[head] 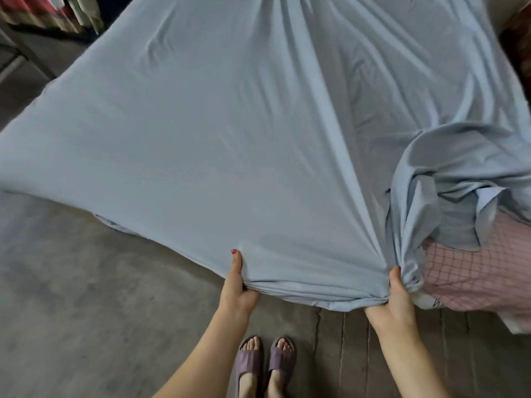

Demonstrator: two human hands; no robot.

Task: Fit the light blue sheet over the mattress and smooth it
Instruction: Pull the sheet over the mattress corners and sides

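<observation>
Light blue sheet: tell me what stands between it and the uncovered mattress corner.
Nothing separate blocks it. Both hands, left hand and right hand, already grip the light blue sheet at its near edge. Only the sheet's own bunched fold lies heaped beside the exposed pink checked mattress corner.

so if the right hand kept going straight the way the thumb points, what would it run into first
Probably the bunched fold of the light blue sheet heaped just beyond the right hand, which already grips the sheet's edge. The pink checked mattress lies bare just to its right. Depth is hard to judge from this single view.
</observation>
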